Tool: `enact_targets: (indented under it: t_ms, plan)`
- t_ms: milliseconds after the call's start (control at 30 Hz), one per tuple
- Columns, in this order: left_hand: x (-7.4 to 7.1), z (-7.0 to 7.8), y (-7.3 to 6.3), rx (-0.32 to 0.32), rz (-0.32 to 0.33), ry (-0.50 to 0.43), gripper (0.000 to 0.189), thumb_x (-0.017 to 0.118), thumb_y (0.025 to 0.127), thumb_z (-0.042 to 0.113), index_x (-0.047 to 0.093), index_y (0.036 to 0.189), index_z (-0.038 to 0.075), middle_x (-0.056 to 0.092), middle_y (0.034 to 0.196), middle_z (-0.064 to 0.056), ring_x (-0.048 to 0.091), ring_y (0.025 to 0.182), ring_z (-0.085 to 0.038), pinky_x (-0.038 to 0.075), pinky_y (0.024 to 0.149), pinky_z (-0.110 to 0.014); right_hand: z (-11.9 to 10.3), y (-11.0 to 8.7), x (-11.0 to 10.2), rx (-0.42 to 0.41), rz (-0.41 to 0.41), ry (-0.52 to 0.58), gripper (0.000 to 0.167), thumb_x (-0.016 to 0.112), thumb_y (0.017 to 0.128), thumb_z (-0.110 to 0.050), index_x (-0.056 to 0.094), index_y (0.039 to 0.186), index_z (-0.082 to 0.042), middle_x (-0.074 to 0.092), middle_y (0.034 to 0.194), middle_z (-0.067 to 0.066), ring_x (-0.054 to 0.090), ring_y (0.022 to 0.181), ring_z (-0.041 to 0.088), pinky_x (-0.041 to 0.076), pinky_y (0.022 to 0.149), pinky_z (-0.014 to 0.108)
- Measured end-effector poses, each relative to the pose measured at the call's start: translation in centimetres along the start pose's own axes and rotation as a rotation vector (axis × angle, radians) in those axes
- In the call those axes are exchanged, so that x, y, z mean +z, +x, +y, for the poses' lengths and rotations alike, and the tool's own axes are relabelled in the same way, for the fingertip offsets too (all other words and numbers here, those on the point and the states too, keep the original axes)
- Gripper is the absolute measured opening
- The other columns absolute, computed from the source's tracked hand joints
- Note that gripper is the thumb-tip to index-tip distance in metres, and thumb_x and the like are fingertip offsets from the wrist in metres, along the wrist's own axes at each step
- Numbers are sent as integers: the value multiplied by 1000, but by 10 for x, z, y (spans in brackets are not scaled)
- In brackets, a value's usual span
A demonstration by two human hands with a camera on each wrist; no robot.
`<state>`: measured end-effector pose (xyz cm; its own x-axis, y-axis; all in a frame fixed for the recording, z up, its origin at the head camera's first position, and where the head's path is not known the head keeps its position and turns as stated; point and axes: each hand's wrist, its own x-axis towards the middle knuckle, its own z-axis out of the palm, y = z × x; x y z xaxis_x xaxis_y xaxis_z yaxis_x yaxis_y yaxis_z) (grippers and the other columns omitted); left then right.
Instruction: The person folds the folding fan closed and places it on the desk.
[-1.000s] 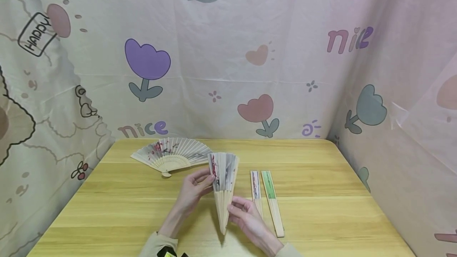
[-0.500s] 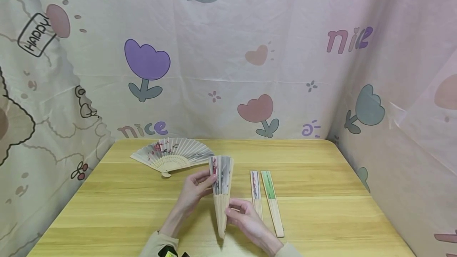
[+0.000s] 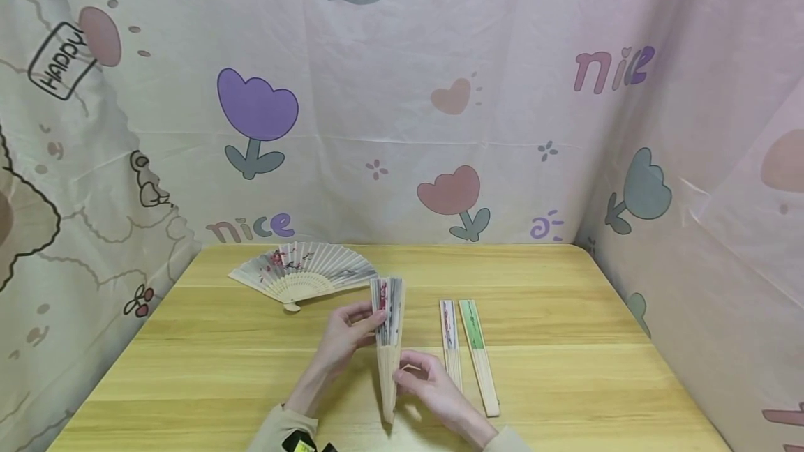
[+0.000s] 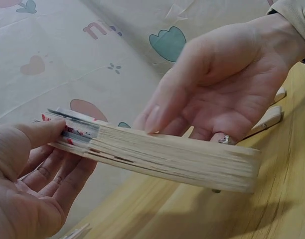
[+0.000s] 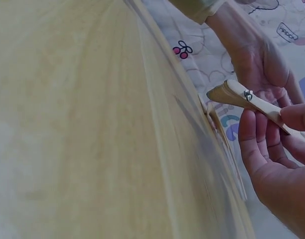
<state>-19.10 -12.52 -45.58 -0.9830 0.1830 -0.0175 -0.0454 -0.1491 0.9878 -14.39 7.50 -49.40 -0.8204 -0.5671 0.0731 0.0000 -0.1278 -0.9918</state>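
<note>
A nearly folded fan (image 3: pixel 390 361), with grey pleats, red blossom print and pale wooden ribs, is held up over the table with its pivot end down. My left hand (image 3: pixel 345 333) pinches the printed upper part between thumb and fingers. On the right side of the ribs, lower down, my right hand (image 3: pixel 430 382) grips with thumb and fingers. The left wrist view shows the stacked rib edges (image 4: pixel 177 154) lying close together between both hands. A metal pivot rivet (image 5: pixel 248 95) shows near the fan's rounded end in the right wrist view.
A spread grey fan (image 3: pixel 304 274) with red blossoms lies at the table's back left. Right of my hands lie two folded fans, one white-and-pink (image 3: pixel 449 330) and one green (image 3: pixel 475 333). Printed cloth (image 3: pixel 377 124) hangs around the wooden table (image 3: pixel 534 277).
The held fan has narrowed from partly spread to nearly folded. It has also come slightly down, and my right hand has moved a little left with its edge.
</note>
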Motion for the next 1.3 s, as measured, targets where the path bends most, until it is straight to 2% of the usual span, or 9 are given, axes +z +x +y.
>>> enact_targets:
  t_ms: [233,367,500,633,767,900,1067,1167,1300]
  plan:
    - [7,0,1,0,58,69,40,72,90,6,60,122,-15,76,95,-10,70,73,-10,66,70,-27,-5,2,6,30,46,-35,40,56,101,-13,53,133,12,63,103,-1,63,80,3,60,79,18]
    - [11,-1,2,-14,95,71,37,72,90,5,62,120,-14,75,89,-4,69,70,-10,65,66,-24,-5,4,10,40,83,-59,43,56,102,-16,51,138,8,67,103,6,64,79,5,61,79,19]
    - [14,-1,2,-25,97,63,36,72,90,5,62,120,-14,73,88,-1,69,70,-11,65,66,-25,-7,5,11,45,118,-63,45,57,102,-17,51,139,8,69,110,23,66,80,8,62,80,22]
    - [14,-2,1,-31,57,54,40,71,91,7,60,123,-13,74,95,-6,70,73,-12,66,70,-28,-7,6,11,38,121,-32,45,57,102,-14,49,138,11,65,119,35,69,83,8,64,80,23]
    - [11,-4,0,-24,-23,34,44,70,93,9,56,128,-14,76,105,-14,72,79,-12,67,76,-29,-6,6,9,47,100,-5,47,55,103,-14,46,140,13,63,121,38,70,87,8,64,81,23]
    - [7,-6,0,-11,-135,-7,39,66,96,11,59,126,-13,77,101,-5,72,85,-10,65,82,-28,-5,5,5,69,55,34,49,53,104,-17,43,143,12,67,120,29,70,89,9,64,83,25]
    - [0,-9,1,24,-273,-59,21,56,102,13,69,117,4,75,100,8,69,92,-7,61,91,-27,-5,2,0,109,26,69,48,51,105,-20,45,140,11,72,112,9,69,91,10,63,84,27]
    - [-2,-10,2,59,-292,-35,27,57,102,11,65,123,-4,75,102,10,69,94,-6,61,94,-26,-5,0,-2,118,39,68,46,51,105,-21,48,138,11,72,112,5,68,93,11,62,85,27]
    - [-3,-10,1,57,-248,12,44,64,97,10,53,129,-17,77,104,5,71,94,-8,62,93,-29,-5,0,-3,123,39,84,47,52,105,-22,49,136,12,72,111,2,67,95,11,62,86,27]
